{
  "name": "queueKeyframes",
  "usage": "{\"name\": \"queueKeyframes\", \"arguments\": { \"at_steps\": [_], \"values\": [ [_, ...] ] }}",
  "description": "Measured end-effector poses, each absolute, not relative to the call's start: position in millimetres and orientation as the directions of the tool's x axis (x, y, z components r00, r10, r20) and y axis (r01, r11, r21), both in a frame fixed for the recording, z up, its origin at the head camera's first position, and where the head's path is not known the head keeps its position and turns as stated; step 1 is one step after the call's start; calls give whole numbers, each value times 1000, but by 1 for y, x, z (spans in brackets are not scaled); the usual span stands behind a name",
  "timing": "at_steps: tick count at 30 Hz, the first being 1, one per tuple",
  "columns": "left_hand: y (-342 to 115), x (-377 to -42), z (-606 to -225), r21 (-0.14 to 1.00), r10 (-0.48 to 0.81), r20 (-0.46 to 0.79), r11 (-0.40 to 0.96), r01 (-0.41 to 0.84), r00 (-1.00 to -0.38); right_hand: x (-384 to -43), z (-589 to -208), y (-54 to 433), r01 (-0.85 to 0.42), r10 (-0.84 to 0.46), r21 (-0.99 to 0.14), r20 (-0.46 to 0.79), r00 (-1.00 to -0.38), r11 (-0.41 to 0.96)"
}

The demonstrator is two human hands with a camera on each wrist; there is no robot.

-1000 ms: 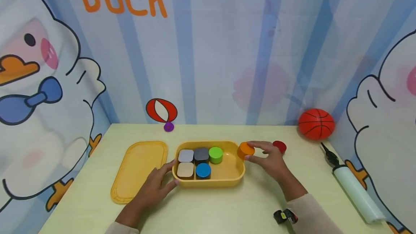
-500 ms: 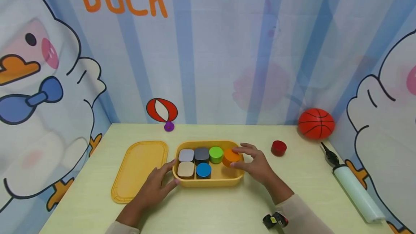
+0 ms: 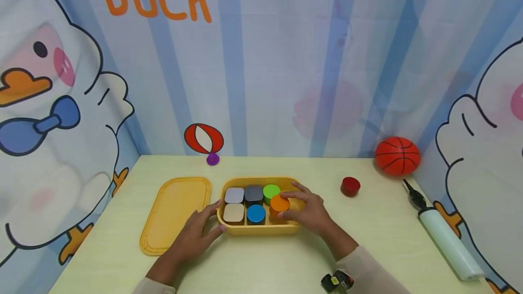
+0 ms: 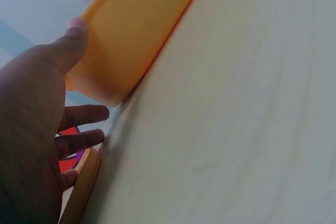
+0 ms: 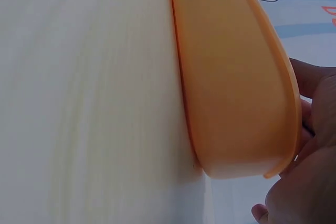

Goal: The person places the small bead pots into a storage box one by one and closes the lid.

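Note:
An orange round block point(image 3: 279, 204) is pinched between the thumb and fingers of my right hand point(image 3: 312, 210), inside the yellow box point(image 3: 261, 230). Beside it lie a green round block point(image 3: 271, 192) and a blue round block point(image 3: 255, 214). Further left in the box are a light grey point(image 3: 234, 195), a dark grey point(image 3: 253, 193) and a beige rounded-square block point(image 3: 233, 213). My left hand point(image 3: 199, 232) touches the box's left end, thumb at the near corner, fingers spread and fairly straight. In the right wrist view the box wall point(image 5: 236, 87) hides the blocks.
A yellow lid point(image 3: 175, 214) lies left of the box. To the right are a dark red round block point(image 3: 350, 186), a toy basketball point(image 3: 397, 156) and a pale hand pump point(image 3: 451, 244). A purple object point(image 3: 212, 159) sits at the table's back edge.
My right hand has carried the orange block leftward from the box's right rim into the box, close to the green and blue blocks. The left hand stays at the box's left end.

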State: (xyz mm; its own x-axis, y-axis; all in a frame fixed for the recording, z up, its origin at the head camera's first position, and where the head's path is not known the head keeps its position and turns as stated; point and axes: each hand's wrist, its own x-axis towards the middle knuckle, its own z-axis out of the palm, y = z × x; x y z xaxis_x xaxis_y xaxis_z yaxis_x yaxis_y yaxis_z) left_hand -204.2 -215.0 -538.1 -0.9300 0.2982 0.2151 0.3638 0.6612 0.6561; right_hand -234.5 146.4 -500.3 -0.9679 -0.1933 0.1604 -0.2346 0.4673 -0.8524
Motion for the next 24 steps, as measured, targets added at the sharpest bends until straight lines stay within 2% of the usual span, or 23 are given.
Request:
{"name": "queueKeyframes", "arguments": {
  "at_steps": [7,15,24],
  "values": [
    [-214,-204,-537,659,296,210,661,359,-932,-232,-501,139,-250,-191,-806,173,-966,536],
    [-212,-203,-536,626,311,262,666,406,-914,-230,-499,134,-255,-182,-750,180,-967,611],
    [-211,-202,-533,632,307,250,667,395,-918,-230,-493,127,-196,-150,-678,127,-980,709]
  ]
}}
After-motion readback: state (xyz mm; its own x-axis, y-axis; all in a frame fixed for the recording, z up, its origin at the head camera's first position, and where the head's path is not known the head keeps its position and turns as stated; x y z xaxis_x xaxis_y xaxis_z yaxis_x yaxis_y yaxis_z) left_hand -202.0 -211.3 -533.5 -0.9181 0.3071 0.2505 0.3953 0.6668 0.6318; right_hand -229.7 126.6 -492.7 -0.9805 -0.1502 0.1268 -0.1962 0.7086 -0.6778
